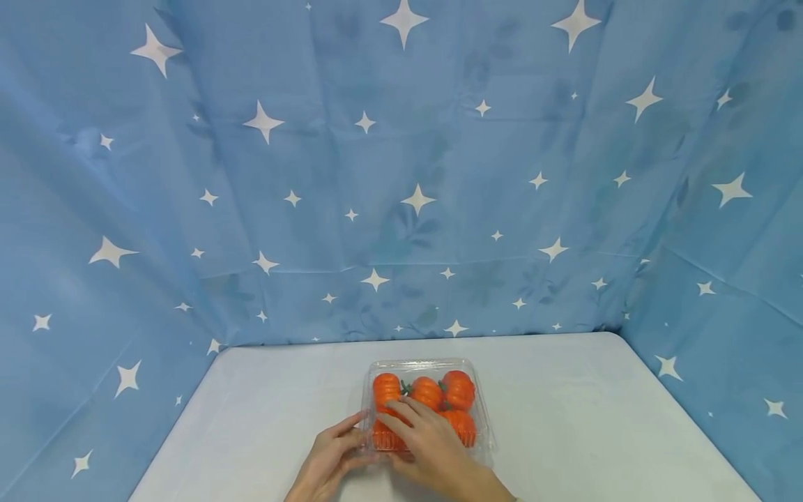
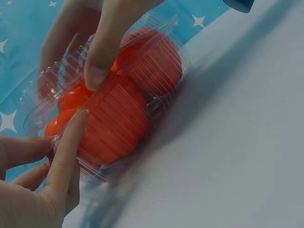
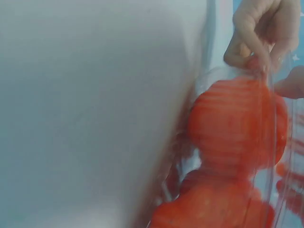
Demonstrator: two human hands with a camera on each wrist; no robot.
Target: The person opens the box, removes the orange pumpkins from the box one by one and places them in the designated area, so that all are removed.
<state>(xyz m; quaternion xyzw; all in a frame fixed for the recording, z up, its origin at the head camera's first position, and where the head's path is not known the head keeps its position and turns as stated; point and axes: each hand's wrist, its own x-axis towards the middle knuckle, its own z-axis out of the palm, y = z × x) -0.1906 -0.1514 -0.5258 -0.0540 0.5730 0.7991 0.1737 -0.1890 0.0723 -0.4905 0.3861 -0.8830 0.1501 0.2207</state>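
A clear plastic clamshell box (image 1: 426, 364) holds several orange-red, ribbed, pumpkin-like pieces (image 1: 459, 390) with green stems. At the box's near left corner my left hand (image 1: 329, 450) pinches the rim. Its index finger lies along the edge in the left wrist view. From the right, my right hand (image 1: 429, 446) reaches over the lid, its fingers spread across the top and covering part of the pieces. The right thumb (image 2: 97, 71) presses at the near rim. In the right wrist view, the left hand (image 3: 266, 35) is at the far end of the rim.
The box stands on a white table (image 1: 564, 411), near its front middle. Blue curtains (image 1: 401, 160) with white stars surround the table at the back and both sides. A small dark object (image 2: 240, 4) shows at the top of the left wrist view.
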